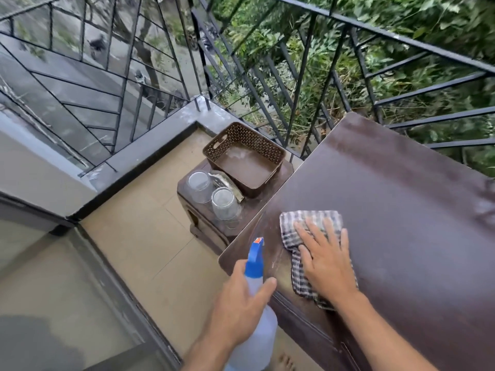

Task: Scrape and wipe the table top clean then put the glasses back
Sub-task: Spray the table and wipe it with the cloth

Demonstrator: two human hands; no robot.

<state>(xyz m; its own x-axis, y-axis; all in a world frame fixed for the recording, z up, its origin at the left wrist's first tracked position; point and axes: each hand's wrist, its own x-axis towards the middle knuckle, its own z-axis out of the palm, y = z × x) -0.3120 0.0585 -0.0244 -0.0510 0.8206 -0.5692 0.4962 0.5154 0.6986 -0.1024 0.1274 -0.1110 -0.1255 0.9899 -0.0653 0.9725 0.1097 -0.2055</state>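
Observation:
A brown table top [388,210] fills the right half of the view. My right hand [325,259] presses flat, fingers straight, on a checked cloth [300,228] near the table's left edge. My left hand [238,309] grips a translucent spray bottle with a blue nozzle [254,259], held just off the table's near left corner. Two clear glasses [199,186] [224,203] stand upside down on a low brown stool [203,223] left of the table, beside a scraper-like tool [227,184].
A brown perforated basket [245,156] sits on the stool behind the glasses. A black metal railing [294,89] runs close behind the table and stool. Beige tiled floor [139,250] lies to the left. A bare foot [286,364] shows below the bottle.

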